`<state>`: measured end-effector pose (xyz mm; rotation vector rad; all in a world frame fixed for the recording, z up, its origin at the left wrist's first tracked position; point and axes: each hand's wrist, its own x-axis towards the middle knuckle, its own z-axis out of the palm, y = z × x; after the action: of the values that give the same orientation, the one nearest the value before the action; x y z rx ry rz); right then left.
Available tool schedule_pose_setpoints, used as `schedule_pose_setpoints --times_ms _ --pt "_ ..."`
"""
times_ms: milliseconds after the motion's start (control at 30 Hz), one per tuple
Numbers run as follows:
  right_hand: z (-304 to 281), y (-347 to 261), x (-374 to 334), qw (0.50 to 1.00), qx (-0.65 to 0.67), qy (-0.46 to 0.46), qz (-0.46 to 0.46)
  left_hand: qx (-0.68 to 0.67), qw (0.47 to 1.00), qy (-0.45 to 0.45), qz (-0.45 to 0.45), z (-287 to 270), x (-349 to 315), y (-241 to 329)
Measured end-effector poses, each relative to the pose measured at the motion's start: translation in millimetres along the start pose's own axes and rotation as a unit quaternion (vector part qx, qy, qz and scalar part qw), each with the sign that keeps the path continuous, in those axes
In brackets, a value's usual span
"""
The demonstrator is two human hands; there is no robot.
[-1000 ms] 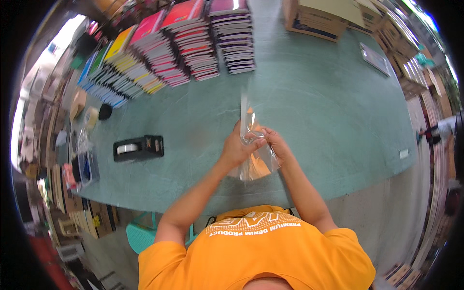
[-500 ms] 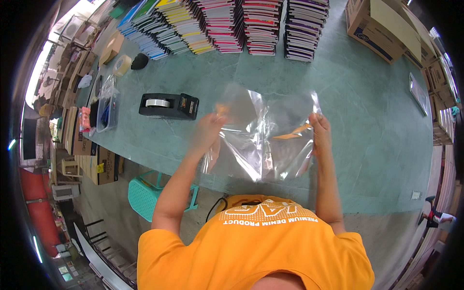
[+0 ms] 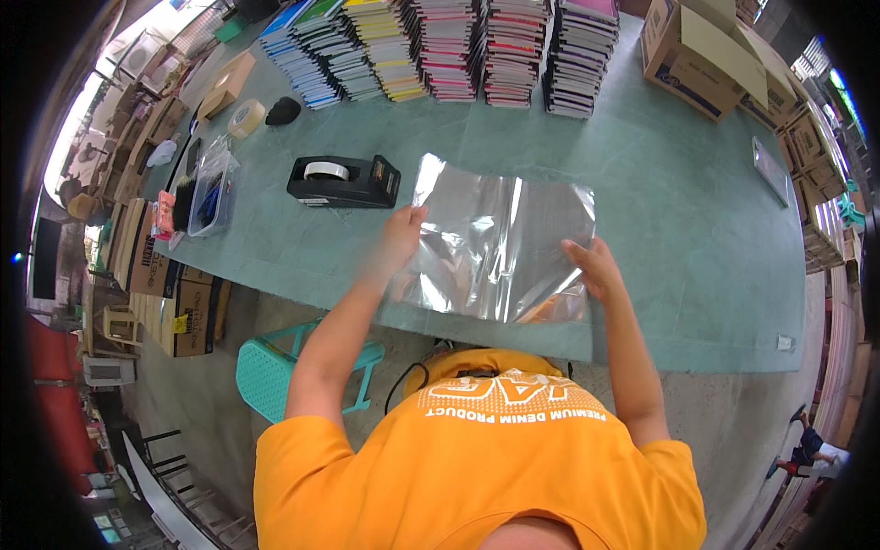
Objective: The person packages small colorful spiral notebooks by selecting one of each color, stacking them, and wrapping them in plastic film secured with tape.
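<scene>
Over the near part of the table (image 3: 706, 293), the clear plastic sleeve (image 3: 495, 243) stretches left to right between the left hand (image 3: 400, 238), pinching its left edge, and the right hand (image 3: 597, 269), whose grip I cannot tell.

Bright, even light; white glare streaks clear plastic sheet (image 3: 477, 240); left forearm (image 3: 365, 275) blurred; table (image 3: 701, 247) edges bowed, corners black.

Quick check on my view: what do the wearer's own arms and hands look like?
The left hand and right hand are ungloved, the forearms uncovered. Short, loose orange sleeves belong to an orange shirt with white print.
</scene>
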<state>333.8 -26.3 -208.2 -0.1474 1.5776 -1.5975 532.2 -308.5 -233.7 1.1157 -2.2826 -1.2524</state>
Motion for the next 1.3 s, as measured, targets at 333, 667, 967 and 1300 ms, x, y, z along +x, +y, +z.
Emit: schedule_pose_setpoints --times_ms 333,667,967,1300 --pt "-96 -120 -98 0.674 -0.404 0.367 -0.498 0.027 0.989 -0.112 0.091 -24 -22 41" --pt "-142 -106 -100 0.695 -0.675 0.157 -0.192 0.041 0.958 -0.267 0.097 -19 -56 49" --pt "-162 -44 -86 0.624 -0.78 -0.04 -0.026 0.04 0.935 -0.29 0.202 -17 -66 74" --pt "-140 -31 -35 0.595 -0.792 -0.11 -0.079 0.083 0.942 -0.266 0.185 -31 -83 82"
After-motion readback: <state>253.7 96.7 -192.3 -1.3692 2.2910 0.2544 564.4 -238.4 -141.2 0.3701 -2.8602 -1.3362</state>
